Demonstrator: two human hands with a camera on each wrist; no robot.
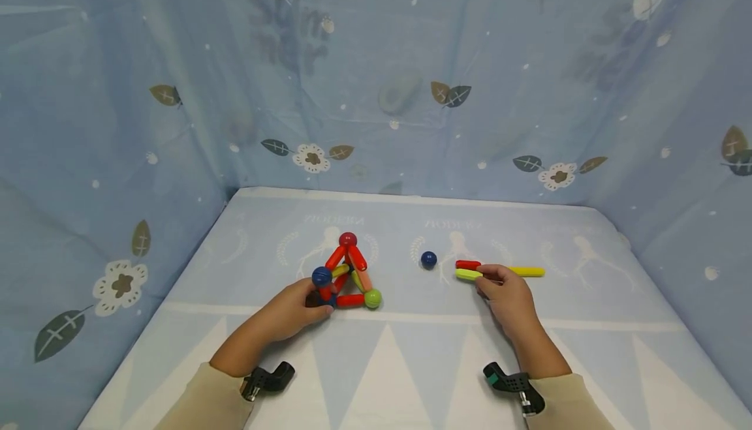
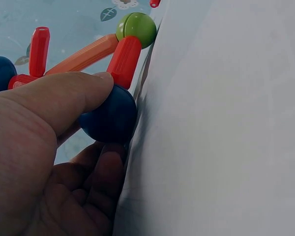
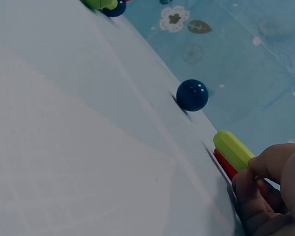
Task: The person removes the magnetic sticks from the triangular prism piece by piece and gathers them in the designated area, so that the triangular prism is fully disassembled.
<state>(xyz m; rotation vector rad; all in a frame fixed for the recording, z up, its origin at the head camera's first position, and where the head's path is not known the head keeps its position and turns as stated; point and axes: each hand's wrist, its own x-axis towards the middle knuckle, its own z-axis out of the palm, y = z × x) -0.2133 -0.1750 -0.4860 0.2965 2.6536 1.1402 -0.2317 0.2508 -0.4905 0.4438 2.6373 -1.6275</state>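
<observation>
A frame of magnetic sticks and balls stands left of the table's middle, with a red ball (image 1: 348,239) at the back, a green ball (image 1: 373,298) at the right and a raised blue ball (image 1: 322,276) at the left. My left hand (image 1: 288,314) grips its lower blue corner ball (image 2: 109,118), thumb on top and fingers below. On the right, my right hand (image 1: 508,296) pinches a yellow-green magnetic stick (image 3: 233,150) between thumb and fingers. A red stick (image 1: 467,265) lies just behind that stick, and a yellow stick (image 1: 529,272) extends right from behind the hand.
A loose blue ball (image 1: 429,260) lies on the table between the frame and the sticks. Patterned blue cloth (image 1: 388,104) hangs behind the table (image 1: 411,378) and at both sides.
</observation>
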